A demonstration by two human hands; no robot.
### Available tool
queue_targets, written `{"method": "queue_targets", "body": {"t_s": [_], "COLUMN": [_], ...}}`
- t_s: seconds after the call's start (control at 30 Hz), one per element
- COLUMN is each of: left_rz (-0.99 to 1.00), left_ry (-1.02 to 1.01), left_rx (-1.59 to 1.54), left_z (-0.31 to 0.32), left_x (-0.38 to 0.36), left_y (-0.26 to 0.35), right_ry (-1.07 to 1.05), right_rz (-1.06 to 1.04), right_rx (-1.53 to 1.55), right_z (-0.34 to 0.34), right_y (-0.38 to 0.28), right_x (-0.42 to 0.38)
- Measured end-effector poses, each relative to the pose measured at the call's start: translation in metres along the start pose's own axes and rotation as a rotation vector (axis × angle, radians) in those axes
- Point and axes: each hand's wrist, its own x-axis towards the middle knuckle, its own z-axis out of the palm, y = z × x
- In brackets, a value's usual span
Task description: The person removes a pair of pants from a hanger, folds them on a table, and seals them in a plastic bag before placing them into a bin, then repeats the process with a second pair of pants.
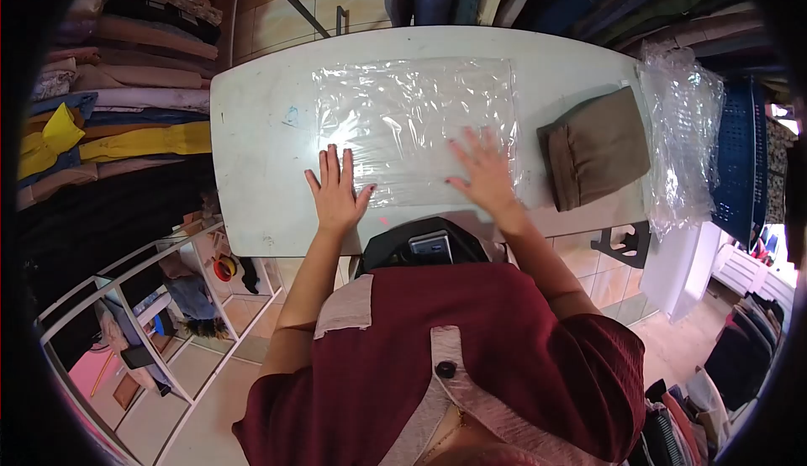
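A clear plastic bag (416, 121) lies flat in the middle of the white table (261, 130). My left hand (336, 193) rests flat on the bag's near left corner, fingers spread. On the bag's near right part my right hand (483, 176) presses down, fingers also apart. Neither hand grips anything. A folded brown garment (597, 147) lies on the table just right of the bag, a short way from my right hand.
A heap of clear plastic bags (681, 142) hangs over the table's right end, next to a blue basket (735, 155). Stacked folded fabrics (126, 88) fill shelves at left. A white wire rack (143, 315) stands lower left. A dark device (429, 243) sits at the table's near edge.
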Motion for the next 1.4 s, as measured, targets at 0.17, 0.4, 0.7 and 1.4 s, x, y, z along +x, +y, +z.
{"method": "queue_targets", "body": {"t_s": [0.17, 0.4, 0.7, 1.4], "left_rz": [-0.004, 0.071, -0.004, -0.061], "left_ry": [-0.017, 0.016, 0.232, -0.015], "left_rx": [0.008, 0.055, -0.038, 0.018], "left_z": [-0.001, -0.006, -0.009, -0.011], "left_x": [0.001, -0.004, -0.039, -0.107], "left_y": [0.001, -0.031, -0.072, -0.079], "right_ry": [0.264, 0.101, 0.090, 0.073], "right_rz": [0.302, 0.089, 0.120, 0.137], "right_rx": [0.091, -0.073, -0.123, -0.127], "right_z": [-0.011, 0.014, 0.019, 0.020], "right_y": [0.043, -0.013, -0.011, -0.011], "right_x": [-0.025, -0.048, -0.048, -0.047]}}
